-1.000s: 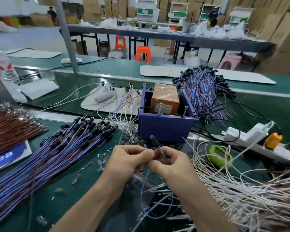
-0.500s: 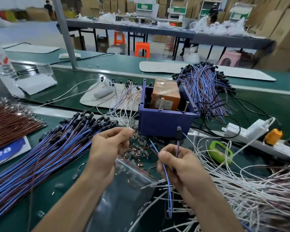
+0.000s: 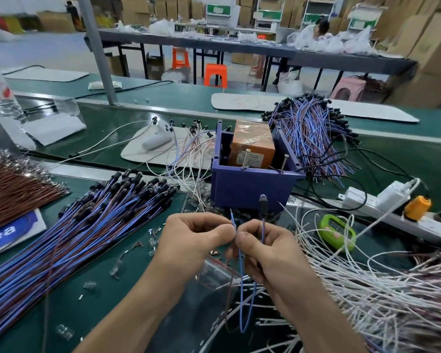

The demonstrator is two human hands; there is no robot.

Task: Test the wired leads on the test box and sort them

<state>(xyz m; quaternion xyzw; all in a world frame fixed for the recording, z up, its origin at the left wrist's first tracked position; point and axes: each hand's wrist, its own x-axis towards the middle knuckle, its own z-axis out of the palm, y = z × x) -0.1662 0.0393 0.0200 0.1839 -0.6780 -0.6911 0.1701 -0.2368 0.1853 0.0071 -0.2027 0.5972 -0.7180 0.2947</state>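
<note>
A purple test box (image 3: pixel 250 187) with an orange unit (image 3: pixel 252 146) inside stands mid-table. Just in front of it, my left hand (image 3: pixel 191 240) and my right hand (image 3: pixel 267 253) meet thumb to thumb. Both pinch one blue-and-brown lead (image 3: pixel 241 289). Its bare blue tip sticks up between my thumbs. Its black capped end (image 3: pixel 262 205) rises above my right hand. The lead's loop hangs below my hands. A large sorted bundle of blue-and-brown leads (image 3: pixel 82 230) lies at the left. Another such pile (image 3: pixel 313 133) lies behind the box at the right.
White leads (image 3: pixel 379 289) sprawl at the right beside a green timer (image 3: pixel 337 231) and a white power strip (image 3: pixel 382 202). Brown wires (image 3: pixel 13 189) lie far left. A clear plastic bag (image 3: pixel 214 278) and small loose terminals sit under my hands. A pale mat (image 3: pixel 148 149) holds several leads behind.
My left hand came back from the left and joined my right hand on the lead. The lead's blue tip now stands between both thumbs.
</note>
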